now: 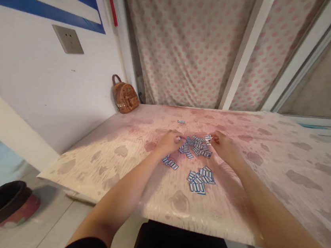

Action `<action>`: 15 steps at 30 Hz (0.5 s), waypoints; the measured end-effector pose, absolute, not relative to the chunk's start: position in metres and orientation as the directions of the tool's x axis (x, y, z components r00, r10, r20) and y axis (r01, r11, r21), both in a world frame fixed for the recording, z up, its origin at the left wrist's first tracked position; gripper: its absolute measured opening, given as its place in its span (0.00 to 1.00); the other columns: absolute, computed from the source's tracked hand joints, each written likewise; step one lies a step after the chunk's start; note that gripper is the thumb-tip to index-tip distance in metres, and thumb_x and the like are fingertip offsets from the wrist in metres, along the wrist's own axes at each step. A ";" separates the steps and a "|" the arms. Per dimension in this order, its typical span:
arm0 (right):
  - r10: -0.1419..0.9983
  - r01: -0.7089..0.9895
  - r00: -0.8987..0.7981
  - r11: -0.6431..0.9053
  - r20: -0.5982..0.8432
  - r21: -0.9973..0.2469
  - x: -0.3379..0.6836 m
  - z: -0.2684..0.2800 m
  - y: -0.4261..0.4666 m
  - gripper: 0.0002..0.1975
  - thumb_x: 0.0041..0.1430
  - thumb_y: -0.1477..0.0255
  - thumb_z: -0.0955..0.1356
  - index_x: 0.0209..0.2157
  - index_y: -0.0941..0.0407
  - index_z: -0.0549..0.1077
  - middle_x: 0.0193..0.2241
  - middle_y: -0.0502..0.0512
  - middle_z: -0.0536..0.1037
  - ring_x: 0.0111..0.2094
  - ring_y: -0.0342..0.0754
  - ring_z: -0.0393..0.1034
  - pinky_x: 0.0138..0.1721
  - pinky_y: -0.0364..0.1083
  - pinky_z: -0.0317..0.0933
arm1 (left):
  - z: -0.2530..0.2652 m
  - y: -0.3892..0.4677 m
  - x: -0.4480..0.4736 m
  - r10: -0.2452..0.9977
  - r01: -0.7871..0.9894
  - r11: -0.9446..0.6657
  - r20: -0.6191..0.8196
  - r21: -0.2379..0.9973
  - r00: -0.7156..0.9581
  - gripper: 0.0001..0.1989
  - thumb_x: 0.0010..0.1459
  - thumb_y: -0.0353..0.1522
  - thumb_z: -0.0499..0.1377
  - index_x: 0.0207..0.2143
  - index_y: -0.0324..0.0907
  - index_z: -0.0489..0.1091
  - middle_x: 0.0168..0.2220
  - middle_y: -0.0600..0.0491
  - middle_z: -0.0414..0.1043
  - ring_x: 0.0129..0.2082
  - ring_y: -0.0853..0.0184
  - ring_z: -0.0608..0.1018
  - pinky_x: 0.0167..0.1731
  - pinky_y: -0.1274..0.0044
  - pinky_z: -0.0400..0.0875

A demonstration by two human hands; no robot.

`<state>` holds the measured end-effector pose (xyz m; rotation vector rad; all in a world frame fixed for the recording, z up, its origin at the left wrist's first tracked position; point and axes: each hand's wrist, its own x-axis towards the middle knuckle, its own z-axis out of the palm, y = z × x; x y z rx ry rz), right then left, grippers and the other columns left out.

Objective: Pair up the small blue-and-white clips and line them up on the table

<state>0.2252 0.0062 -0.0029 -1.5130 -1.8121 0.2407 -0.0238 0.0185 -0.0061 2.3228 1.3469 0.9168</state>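
Small blue-and-white labels lie in a loose pile (pixel 200 147) at the middle of the table. My right hand (pixel 222 144) pinches a blue-and-white label (pixel 208 138) at the pile's right edge. On the opposite side my left hand (pixel 171 141) is closed, its fingertips beside the pile; what lies between them is too small to make out. Nearer to me is a second heap of labels (pixel 199 179). A short strip of labels (pixel 170 162) lies below my left hand, and another small piece (pixel 181 121) lies beyond both hands.
A patterned cover drapes the table (pixel 267 171). A small brown backpack-shaped bag (pixel 126 97) stands at the far left corner against the wall. Behind the table hangs a dotted curtain (pixel 186 43). A dark-rimmed bin (pixel 1 205) is on the floor at left.
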 end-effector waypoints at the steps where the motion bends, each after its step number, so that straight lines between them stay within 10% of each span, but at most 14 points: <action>1: 0.894 0.742 0.029 0.281 0.448 -0.608 0.229 -0.003 0.009 0.05 0.52 0.74 0.65 0.31 0.54 0.71 0.26 0.53 0.77 0.30 0.49 0.71 0.33 0.46 0.59 | -0.007 0.013 -0.014 0.798 0.624 -0.603 0.370 0.497 0.476 0.13 0.60 0.33 0.59 0.47 0.45 0.78 0.51 0.49 0.77 0.52 0.62 0.75 0.56 0.71 0.65; 9: 0.915 0.315 0.181 0.293 0.360 -0.903 0.235 0.026 0.020 0.08 0.45 0.65 0.69 0.22 0.54 0.70 0.20 0.49 0.70 0.26 0.45 0.63 0.30 0.45 0.57 | 0.006 -0.021 0.003 0.763 0.740 -0.590 -0.078 0.323 0.642 0.30 0.66 0.51 0.44 0.66 0.54 0.59 0.73 0.52 0.39 0.72 0.46 0.39 0.66 0.51 0.42; 15: 0.860 0.335 0.258 0.348 0.441 -0.876 0.213 0.034 0.030 0.09 0.48 0.62 0.67 0.25 0.54 0.69 0.20 0.48 0.68 0.25 0.45 0.62 0.30 0.46 0.55 | 0.012 -0.012 -0.019 0.888 0.850 -0.458 0.108 0.261 0.446 0.19 0.66 0.42 0.52 0.49 0.47 0.78 0.61 0.48 0.67 0.64 0.54 0.63 0.63 0.63 0.58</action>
